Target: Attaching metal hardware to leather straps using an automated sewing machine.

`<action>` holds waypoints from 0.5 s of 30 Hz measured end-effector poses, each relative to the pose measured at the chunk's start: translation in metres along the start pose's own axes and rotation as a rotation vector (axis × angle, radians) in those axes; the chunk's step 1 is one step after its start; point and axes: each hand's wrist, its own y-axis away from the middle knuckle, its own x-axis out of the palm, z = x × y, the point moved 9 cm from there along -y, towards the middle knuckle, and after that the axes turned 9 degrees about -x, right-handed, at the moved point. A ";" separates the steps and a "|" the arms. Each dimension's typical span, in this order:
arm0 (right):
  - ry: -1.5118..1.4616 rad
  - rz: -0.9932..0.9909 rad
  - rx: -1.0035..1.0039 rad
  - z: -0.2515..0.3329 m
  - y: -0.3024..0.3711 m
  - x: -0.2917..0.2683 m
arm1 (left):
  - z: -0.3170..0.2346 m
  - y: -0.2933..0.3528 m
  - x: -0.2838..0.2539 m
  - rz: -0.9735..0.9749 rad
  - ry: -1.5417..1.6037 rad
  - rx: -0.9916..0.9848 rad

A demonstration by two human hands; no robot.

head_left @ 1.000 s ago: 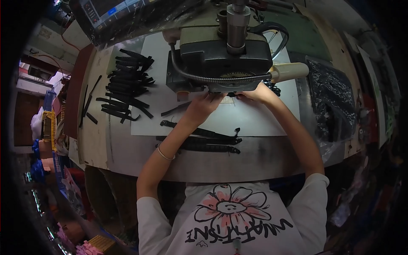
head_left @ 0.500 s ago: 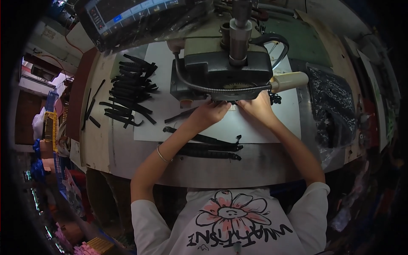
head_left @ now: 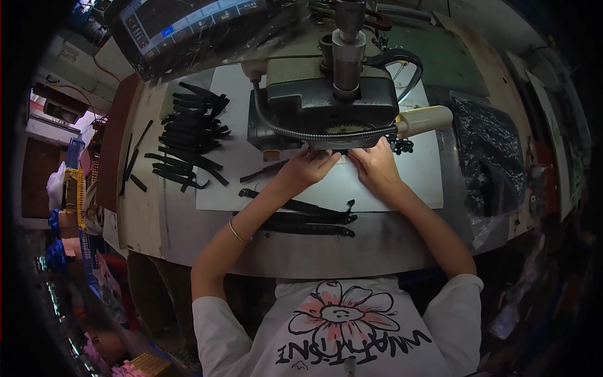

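- A person's left hand [head_left: 314, 166] and right hand [head_left: 377, 168] are converging beneath the near edge of a machine head [head_left: 333, 103], above a white board [head_left: 414, 196] on the tabletop [head_left: 389, 248].
- The left hand is curling nearly closed; the right hand is lying flatter, its fingers pointing to the far side. The machine head is partly covering the fingertips, so whether either hand is gripping anything cannot be told.
- A dark piece [head_left: 343, 152] is showing as a mere sliver between the hands, the rest hidden.
- A single strip [head_left: 261, 171] is lying left of the left hand, black straps [head_left: 326, 218] are stretching along the near side, and a pile of black strips [head_left: 191, 129] is spreading at far left.
- For good control, both hands should be holding the dark piece flat and square, pressing evenly from each side, with fingertips keeping clear of the machine head's underside and forearms avoiding the black straps.
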 end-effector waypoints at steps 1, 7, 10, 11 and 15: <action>0.002 0.001 0.001 0.000 0.000 0.000 | -0.002 -0.001 -0.001 -0.001 0.002 0.001; -0.042 0.026 0.073 -0.007 0.007 0.008 | -0.010 0.000 -0.005 0.135 0.024 -0.049; -0.044 0.027 0.087 -0.009 0.005 0.006 | -0.013 0.001 0.000 0.197 -0.021 -0.103; -0.042 0.017 0.091 -0.008 0.008 0.005 | -0.015 0.002 0.001 0.214 -0.010 -0.111; -0.047 -0.018 0.059 -0.008 0.006 0.006 | -0.019 0.007 0.004 0.286 -0.027 -0.174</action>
